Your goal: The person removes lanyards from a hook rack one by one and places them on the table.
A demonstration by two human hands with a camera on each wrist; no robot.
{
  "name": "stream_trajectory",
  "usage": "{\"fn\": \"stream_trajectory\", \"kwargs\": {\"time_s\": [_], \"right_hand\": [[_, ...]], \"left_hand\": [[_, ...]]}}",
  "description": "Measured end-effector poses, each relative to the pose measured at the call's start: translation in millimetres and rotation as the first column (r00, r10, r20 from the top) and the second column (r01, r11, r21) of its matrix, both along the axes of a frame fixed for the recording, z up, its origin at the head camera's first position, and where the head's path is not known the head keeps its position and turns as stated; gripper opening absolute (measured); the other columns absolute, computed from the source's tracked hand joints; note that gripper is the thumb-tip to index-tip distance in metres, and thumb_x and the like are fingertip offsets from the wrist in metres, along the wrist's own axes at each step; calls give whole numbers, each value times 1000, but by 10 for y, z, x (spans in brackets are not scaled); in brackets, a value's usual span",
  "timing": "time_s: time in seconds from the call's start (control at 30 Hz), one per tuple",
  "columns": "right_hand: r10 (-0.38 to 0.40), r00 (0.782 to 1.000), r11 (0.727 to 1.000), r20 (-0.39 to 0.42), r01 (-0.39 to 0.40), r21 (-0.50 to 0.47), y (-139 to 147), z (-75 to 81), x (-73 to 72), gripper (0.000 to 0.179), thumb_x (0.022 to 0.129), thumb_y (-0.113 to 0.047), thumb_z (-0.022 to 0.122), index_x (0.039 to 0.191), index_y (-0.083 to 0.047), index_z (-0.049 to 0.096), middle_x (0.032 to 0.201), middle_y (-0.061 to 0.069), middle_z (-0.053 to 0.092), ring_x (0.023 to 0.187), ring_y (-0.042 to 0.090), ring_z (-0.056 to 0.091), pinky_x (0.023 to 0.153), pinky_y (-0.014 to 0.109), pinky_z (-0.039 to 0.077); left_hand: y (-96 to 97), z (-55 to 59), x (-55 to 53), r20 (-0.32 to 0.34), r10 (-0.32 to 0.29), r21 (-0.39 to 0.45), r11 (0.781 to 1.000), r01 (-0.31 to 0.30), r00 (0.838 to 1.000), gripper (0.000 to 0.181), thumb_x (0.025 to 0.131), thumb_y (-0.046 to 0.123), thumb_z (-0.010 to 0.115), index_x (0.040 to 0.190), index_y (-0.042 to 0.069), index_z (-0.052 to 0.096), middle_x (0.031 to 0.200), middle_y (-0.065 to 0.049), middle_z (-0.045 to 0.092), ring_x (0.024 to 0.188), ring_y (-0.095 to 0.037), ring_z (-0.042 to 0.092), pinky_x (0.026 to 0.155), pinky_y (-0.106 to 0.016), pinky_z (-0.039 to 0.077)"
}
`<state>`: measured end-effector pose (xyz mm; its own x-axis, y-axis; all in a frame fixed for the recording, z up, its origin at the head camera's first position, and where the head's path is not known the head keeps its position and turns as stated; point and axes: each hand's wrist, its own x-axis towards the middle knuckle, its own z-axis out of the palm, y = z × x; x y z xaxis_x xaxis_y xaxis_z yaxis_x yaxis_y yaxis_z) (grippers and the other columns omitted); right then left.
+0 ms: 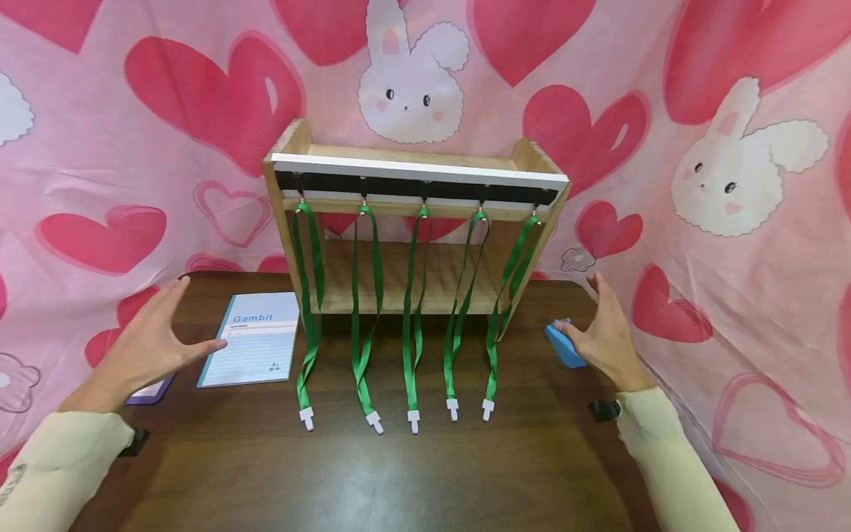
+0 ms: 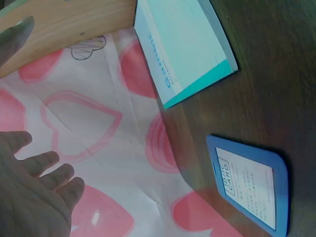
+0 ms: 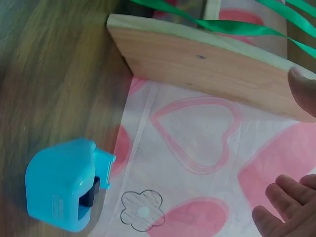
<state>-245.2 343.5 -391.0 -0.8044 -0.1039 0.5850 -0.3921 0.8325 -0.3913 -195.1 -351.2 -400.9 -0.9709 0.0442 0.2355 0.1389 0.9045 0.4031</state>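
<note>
"Blue tape dispenser [image 1: 566,350] spotted at the right of the table [image 1: 372,480], and its upper edge is overlapped by a thumb! Is it grasped?"

"Apparently not! From the right wrist, a wide gap is seen between the dispenser and the fingers of the right hand [image 1: 608,346]; they are spread, relaxed, with nothing clasped (only by the head camera's angle are the two lined up)."

"And over on the left?"

"Much the same! The left edge of the notebook [image 1: 255,351] is crossed by the thumb tip in the head view, yet from the left wrist it is shown lying apart from the left hand [image 1: 149,347], whose fingers are extended and empty. A blue-framed card holder [image 2: 249,185] is seen on the table too, partly hidden from above by the forearm."

"What is placed between the hands?"

"A wooden rack [image 1: 340,273], from which five green lanyards [image 1: 408,332] are hung in a row, ended by white clips [image 1: 414,421], all well apart from both sets of fingers."
</note>
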Motion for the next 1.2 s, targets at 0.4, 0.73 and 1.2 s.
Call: {"fn": "stream_trajectory", "kwargs": {"time_s": [0.4,0.73,1.2], "right_hand": [[59,998,959,21,-50,-278,-142,202,44,92,80,-14,83,157,-15,32,152,16,48,140,38,48,118,16,38],[144,988,890,-59,-155,-429,-348,402,87,71,82,-2,79,146,-7,49,136,0,60,126,8,58,109,12,46],[316,935,674,-161,-341,-656,-633,625,9,48,88,2,70,135,3,57,127,3,68,117,17,66,101,14,53]], "left_hand": [[63,93,-6,51,55,161,985,-62,997,123,79,58,78,164,16,0,165,-30,20,145,-58,26,96,-86,32],[92,111,-55,100,47,287,955,-74,994,107,87,57,69,165,24,3,169,-22,18,150,-56,19,99,-85,30],[277,313,-190,113,28,442,894,-76,993,88,94,52,64,163,27,17,169,-8,26,151,-40,32,104,-6,38]]}}
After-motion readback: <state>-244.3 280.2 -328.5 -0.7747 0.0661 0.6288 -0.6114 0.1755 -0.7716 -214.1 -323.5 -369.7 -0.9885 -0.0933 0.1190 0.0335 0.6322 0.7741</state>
